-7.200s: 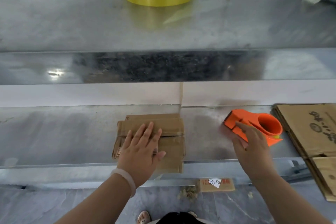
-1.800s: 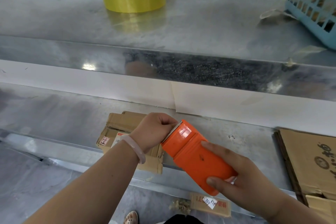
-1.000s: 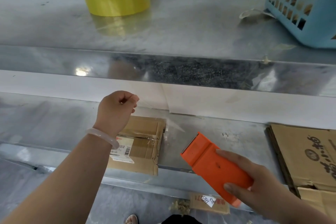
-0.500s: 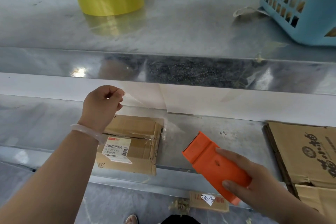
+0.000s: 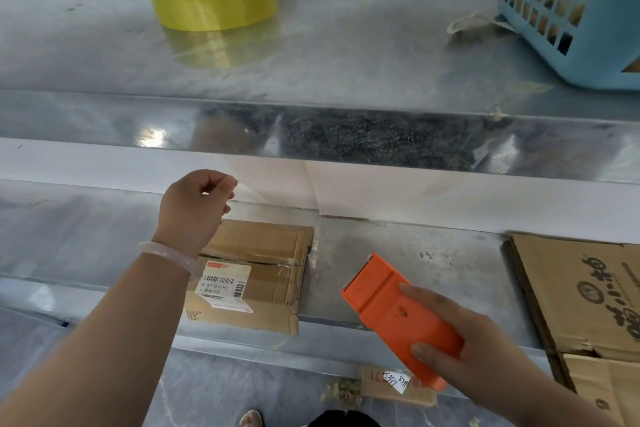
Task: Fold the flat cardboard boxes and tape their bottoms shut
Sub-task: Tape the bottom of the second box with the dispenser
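I see the left hand (image 5: pixel 194 208) drawn up and away from the orange tape dispenser (image 5: pixel 391 308), pinching what looks like clear tape (image 5: pixel 244 188). The strip is longer now, likely enough for the seam. The right hand (image 5: pixel 478 350) grips the dispenser. The small box (image 5: pixel 256 270) sits at the lower steel shelf's (image 5: pixel 398 253) front edge, with flat cardboard (image 5: pixel 581 288) at its right end.

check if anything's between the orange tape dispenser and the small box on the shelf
Nothing visible. Bare shelf lies between the tape dispenser in the right hand and the box. The left hand, seemingly pinching clear tape, is raised over the box's far left corner.
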`<state>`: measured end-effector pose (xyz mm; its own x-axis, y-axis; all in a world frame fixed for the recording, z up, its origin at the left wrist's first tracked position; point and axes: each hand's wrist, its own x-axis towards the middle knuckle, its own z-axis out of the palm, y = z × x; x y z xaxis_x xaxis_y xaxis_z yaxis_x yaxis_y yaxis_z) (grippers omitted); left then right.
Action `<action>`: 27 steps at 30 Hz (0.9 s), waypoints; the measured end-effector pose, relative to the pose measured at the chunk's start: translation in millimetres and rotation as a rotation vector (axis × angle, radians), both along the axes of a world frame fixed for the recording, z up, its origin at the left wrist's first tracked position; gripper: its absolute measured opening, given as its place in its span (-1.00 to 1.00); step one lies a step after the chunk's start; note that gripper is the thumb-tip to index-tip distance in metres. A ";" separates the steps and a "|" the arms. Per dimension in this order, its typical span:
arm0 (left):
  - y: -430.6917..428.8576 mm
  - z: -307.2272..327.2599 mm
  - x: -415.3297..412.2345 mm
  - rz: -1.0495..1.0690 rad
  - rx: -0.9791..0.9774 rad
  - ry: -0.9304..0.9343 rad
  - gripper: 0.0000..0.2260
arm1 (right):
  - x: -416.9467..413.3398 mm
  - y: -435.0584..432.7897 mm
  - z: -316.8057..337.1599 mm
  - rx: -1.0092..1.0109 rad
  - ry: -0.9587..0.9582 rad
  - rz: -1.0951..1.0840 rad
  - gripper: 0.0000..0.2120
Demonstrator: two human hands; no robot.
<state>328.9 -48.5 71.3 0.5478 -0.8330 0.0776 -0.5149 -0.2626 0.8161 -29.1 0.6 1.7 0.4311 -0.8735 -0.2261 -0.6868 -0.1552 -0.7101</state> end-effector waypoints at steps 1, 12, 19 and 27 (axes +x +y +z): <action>2.9 0.7 -3.6 -0.017 -0.015 -0.017 -0.89 | 1.0 -0.2 -1.2 -0.018 0.022 -0.012 -0.28; 56.4 4.9 -100.3 -0.654 -0.436 -0.534 -0.80 | 26.7 -5.8 -11.9 0.013 0.135 -0.292 -0.40; 70.4 -12.5 -139.6 -0.888 -0.482 -0.764 -0.87 | 38.6 -14.1 -12.9 0.043 0.121 -0.384 -0.35; 70.2 -17.9 -149.7 -0.923 -0.395 -0.841 -0.71 | 42.6 -21.1 -10.0 0.103 0.115 -0.468 -0.35</action>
